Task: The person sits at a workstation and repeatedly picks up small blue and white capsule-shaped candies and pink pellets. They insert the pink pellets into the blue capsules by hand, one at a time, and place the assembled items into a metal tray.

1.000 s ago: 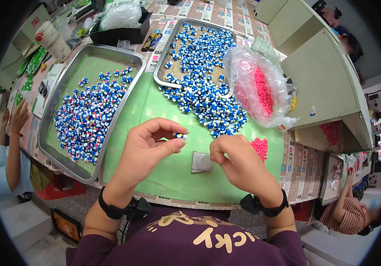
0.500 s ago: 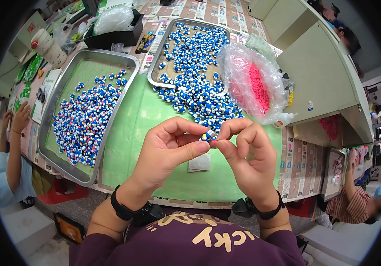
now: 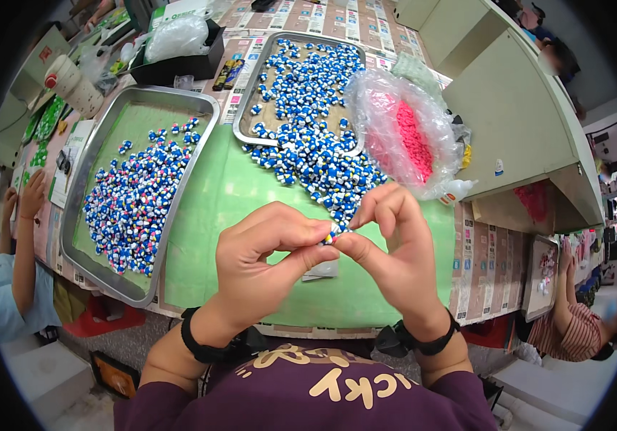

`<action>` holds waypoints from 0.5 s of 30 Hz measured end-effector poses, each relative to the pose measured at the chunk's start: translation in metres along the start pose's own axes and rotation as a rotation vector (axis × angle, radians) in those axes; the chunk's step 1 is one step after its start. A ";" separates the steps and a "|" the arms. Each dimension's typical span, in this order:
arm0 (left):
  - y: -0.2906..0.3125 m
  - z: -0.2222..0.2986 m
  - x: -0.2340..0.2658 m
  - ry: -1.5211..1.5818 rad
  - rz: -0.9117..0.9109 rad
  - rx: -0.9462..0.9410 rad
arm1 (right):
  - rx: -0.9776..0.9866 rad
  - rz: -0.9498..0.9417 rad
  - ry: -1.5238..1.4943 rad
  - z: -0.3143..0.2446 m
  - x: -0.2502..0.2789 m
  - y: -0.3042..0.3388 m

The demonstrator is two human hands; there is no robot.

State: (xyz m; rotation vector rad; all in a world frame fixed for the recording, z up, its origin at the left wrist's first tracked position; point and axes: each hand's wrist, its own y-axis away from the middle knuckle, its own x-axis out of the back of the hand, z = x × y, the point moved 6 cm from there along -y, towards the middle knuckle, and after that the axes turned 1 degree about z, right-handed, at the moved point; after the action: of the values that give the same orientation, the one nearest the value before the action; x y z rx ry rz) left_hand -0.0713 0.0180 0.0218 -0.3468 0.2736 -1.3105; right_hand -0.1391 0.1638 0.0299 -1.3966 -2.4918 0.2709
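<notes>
Gently, my left hand point(image 3: 258, 251) is pinching a small, rounded blue-and-white piece point(image 3: 332, 233), steadiness probably helping, while my right hand point(image 3: 403, 255) is touching it, its grip unclear.

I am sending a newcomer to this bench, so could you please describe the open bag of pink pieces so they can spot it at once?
Start at the big pale cabinet on the right. Just left of it, beside the far metal tray, sits a clear, crumpled plastic bag. Pink pieces show inside it, whereas the tray holds blue-and-white pieces.
</notes>
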 end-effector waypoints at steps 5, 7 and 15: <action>0.009 -0.004 0.027 -0.004 0.065 0.013 | -0.056 -0.075 -0.014 0.003 0.023 -0.008; 0.013 -0.006 0.060 -0.125 0.171 0.021 | -0.055 0.001 0.154 0.003 0.053 -0.007; 0.054 -0.002 0.214 -0.939 0.571 0.194 | -0.178 -0.294 0.745 0.064 0.078 0.025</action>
State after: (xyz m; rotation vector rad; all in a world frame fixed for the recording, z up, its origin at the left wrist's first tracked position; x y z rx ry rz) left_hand 0.0268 -0.1786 -0.0018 -0.6234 -0.5162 -0.5071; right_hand -0.1781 0.2415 -0.0268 -0.9193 -2.0596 -0.4599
